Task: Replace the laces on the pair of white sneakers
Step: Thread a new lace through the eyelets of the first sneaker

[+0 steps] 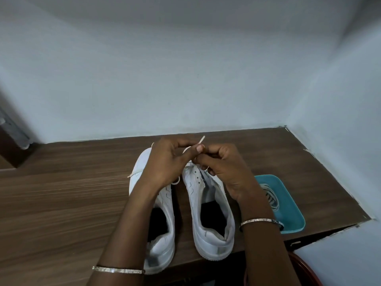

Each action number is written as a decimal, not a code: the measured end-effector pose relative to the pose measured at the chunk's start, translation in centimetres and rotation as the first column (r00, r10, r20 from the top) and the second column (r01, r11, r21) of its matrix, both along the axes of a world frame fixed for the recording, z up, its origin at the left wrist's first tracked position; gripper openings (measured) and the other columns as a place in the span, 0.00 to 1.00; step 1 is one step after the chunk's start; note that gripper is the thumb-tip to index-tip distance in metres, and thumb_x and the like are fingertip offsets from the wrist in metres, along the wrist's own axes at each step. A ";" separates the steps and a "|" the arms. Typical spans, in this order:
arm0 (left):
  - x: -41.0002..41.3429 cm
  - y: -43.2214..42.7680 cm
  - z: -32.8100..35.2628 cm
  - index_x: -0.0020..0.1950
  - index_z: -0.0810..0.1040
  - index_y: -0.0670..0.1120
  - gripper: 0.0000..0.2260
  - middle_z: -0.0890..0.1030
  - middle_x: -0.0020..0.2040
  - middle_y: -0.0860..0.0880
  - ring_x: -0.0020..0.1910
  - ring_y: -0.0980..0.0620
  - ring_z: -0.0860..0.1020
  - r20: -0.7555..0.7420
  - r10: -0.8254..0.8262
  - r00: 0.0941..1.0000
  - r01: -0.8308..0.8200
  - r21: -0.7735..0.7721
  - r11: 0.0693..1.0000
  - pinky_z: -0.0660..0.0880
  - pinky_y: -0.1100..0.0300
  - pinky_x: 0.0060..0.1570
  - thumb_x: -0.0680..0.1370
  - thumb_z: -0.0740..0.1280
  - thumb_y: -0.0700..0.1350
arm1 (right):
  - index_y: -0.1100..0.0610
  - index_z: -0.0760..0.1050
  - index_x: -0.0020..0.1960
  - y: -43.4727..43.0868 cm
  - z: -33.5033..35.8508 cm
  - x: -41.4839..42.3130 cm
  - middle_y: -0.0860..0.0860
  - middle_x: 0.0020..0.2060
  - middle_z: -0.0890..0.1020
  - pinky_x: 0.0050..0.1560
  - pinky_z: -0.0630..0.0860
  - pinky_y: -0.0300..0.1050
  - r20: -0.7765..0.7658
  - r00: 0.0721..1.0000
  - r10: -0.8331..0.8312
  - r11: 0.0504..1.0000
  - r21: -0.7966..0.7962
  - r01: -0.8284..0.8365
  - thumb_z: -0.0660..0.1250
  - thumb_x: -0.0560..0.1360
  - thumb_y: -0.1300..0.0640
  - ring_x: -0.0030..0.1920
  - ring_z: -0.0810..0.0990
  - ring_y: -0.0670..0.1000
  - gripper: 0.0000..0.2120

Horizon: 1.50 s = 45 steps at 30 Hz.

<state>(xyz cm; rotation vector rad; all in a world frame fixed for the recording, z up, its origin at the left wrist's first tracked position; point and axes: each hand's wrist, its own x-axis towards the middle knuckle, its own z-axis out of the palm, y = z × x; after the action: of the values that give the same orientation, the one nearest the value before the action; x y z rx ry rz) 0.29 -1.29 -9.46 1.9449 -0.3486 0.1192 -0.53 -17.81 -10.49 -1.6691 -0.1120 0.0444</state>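
Wood-grain surface tucked into a corner of pale walls. Left sneaker stands toe away from the camera, with a loose lace end trailing off its outer side. Left hand is raised over the gap between the sneakers, its fingers pinching the lace, whose tip pokes up past the thumb. Right sneaker sits just beside the left one, parallel, upper eyelets bare; the lace runs down into its front rows. Right hand meets the left, fingers curled tight on the same lace. Can't tell whether it's the old lace or the new one. Teal tray is on the right, near the sneaker, holding coiled laces. Risks, as I judge them: neither hand steadies the sneaker, so a hard pull could drag or tip it; the tip could slip from the pinch and back out of an eyelet; a skipped eyelet would leave uneven ends; the right wrist is close over the tray and could knock it. Count: 2 sneakers, 2 hands, 1 tray, 2 bangles, one per wrist; laces in the tray can't be counted.
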 end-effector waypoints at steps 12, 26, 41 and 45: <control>0.1 -3.1 -2.3 0.51 0.86 0.49 0.06 0.86 0.41 0.51 0.43 0.49 0.83 0.001 0.358 0.934 -0.354 0.150 0.923 0.76 0.55 0.45 0.80 0.69 0.47 | 0.53 0.84 0.52 -2.2 -1.1 0.8 0.48 0.44 0.85 0.54 0.82 0.50 -0.117 0.981 -0.154 0.869 -0.488 0.079 0.80 0.69 0.55 0.46 0.83 0.47 0.14; -0.8 -5.4 -3.6 0.46 0.76 0.50 0.03 0.84 0.43 0.52 0.48 0.46 0.81 0.002 0.378 0.926 -0.355 0.347 0.868 0.73 0.46 0.54 0.77 0.69 0.44 | 0.55 0.85 0.51 -0.3 -0.8 0.5 0.52 0.47 0.86 0.48 0.77 0.45 -0.023 0.973 -0.228 0.598 -0.792 0.121 0.71 0.74 0.49 0.50 0.83 0.54 0.11; -0.7 -7.0 -4.1 0.49 0.82 0.45 0.06 0.82 0.48 0.46 0.45 0.44 0.80 0.147 0.383 0.912 -0.403 0.502 0.765 0.73 0.53 0.44 0.79 0.65 0.42 | 0.55 0.87 0.48 -1.6 -1.6 0.7 0.50 0.43 0.86 0.48 0.77 0.45 0.043 0.964 -0.262 0.628 -0.751 0.204 0.70 0.77 0.53 0.47 0.83 0.51 0.08; -0.6 -6.7 -3.8 0.49 0.83 0.43 0.05 0.76 0.55 0.45 0.45 0.42 0.79 0.078 0.409 0.909 -0.395 0.475 0.786 0.70 0.54 0.42 0.78 0.68 0.42 | 0.56 0.87 0.48 -1.6 -1.7 0.7 0.51 0.44 0.86 0.46 0.75 0.44 0.028 0.963 -0.267 0.642 -0.740 0.199 0.69 0.77 0.54 0.47 0.82 0.51 0.08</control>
<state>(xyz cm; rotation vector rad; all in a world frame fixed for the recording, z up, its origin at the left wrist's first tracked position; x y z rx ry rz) -0.31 -8.00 -13.23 2.4987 0.0822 0.3067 0.21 -19.45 -12.20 -2.4948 0.2274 -0.0460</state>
